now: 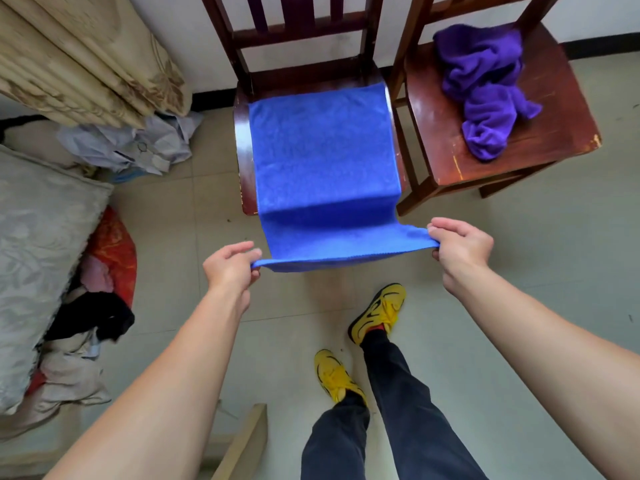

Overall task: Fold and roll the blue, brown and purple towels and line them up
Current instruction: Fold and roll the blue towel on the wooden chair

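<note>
Your two bare forearms reach in from 7 and 5 o'clock toward the middle of the view. Your left hand (230,268) pinches the near left corner of the blue towel (325,157) between thumb and curled fingers. Your right hand (457,247) pinches the near right corner the same way, fingers over the top edge and thumb below. Neither hand is spread; both are closed narrowly on cloth.

Between them the towel's near edge is pulled taut and level, held clear of the seat. From that edge the towel runs toward 12 o'clock and creases at the seat's front rim. It then lies flat over the seat of the dark wooden chair (242,143), reaching nearly to the backrest.

At 2 o'clock a second wooden chair (547,147) stands just beside the first. The purple towel (485,88) lies crumpled in a heap on its seat, well apart from your hands.

Your yellow shoes (381,313) stand on the pale tiled floor (519,271) at 6 o'clock. At 9 o'clock are grey bedding (38,237) and a pile of clothes (90,313); at 10 o'clock a beige curtain (86,57) hangs.
</note>
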Action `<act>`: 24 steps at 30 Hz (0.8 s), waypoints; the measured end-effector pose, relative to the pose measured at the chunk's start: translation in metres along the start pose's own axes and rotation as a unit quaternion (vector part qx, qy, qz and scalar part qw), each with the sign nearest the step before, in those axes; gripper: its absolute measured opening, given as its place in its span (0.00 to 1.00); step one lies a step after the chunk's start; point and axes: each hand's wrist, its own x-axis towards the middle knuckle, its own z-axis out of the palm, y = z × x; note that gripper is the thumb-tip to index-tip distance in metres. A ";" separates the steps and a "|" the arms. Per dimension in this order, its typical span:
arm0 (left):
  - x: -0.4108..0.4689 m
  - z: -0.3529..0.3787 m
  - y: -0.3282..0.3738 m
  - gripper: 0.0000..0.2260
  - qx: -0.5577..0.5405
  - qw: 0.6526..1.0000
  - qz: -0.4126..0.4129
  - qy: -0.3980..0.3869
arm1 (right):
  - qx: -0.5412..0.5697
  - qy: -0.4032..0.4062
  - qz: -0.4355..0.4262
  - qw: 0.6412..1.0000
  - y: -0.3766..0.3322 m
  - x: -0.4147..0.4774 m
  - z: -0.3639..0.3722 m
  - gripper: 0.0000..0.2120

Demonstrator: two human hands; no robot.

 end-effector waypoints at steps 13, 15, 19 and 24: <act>0.054 0.048 0.081 0.18 0.303 0.937 0.172 -0.015 | -0.140 -0.163 -0.043 0.976 -0.072 0.073 0.049 0.13; 0.057 0.052 0.080 0.13 0.420 0.875 0.240 -0.004 | -0.269 -0.178 -0.120 0.939 -0.074 0.076 0.050 0.15; 0.069 0.060 0.088 0.09 0.473 0.834 0.283 0.007 | -0.400 -0.165 -0.232 0.871 -0.085 0.087 0.055 0.12; 0.084 0.057 0.116 0.08 0.468 0.837 0.282 -0.028 | -0.430 -0.203 -0.280 0.834 -0.113 0.106 0.065 0.04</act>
